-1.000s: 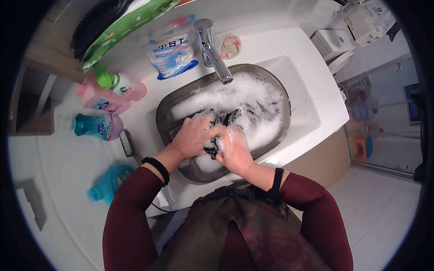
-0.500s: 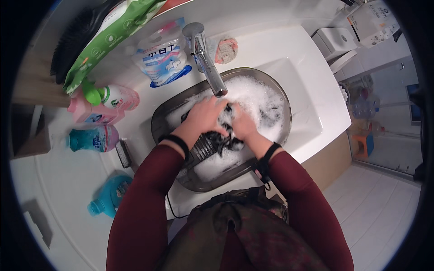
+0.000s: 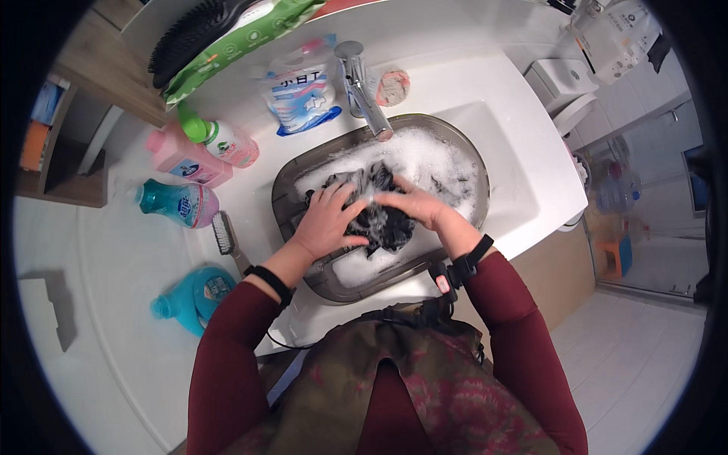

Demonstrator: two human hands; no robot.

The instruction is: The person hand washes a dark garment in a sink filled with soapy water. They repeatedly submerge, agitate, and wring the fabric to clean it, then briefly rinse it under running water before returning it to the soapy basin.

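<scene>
L hand (image 3: 322, 225), grip released, fingers spread on wet black cloth (image 3: 393, 229); R hand (image 3: 431, 208), likewise released, at cloth's R side; cloth bunched in grey basin (image 3: 285, 193), in white sink (image 3: 517, 182); status (est.): wetted, lathered; suds (image 3: 432, 152) not yet off; beyond, chrome tap (image 3: 368, 104).

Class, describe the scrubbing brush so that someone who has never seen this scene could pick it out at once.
Find the white sink, then the grey basin of suds in it. Just left of that basin, beside a teal-and-pink bottle, lies the brush. Unlike that bottle, it is narrow, with a block of pale bristles and a handle.
</scene>
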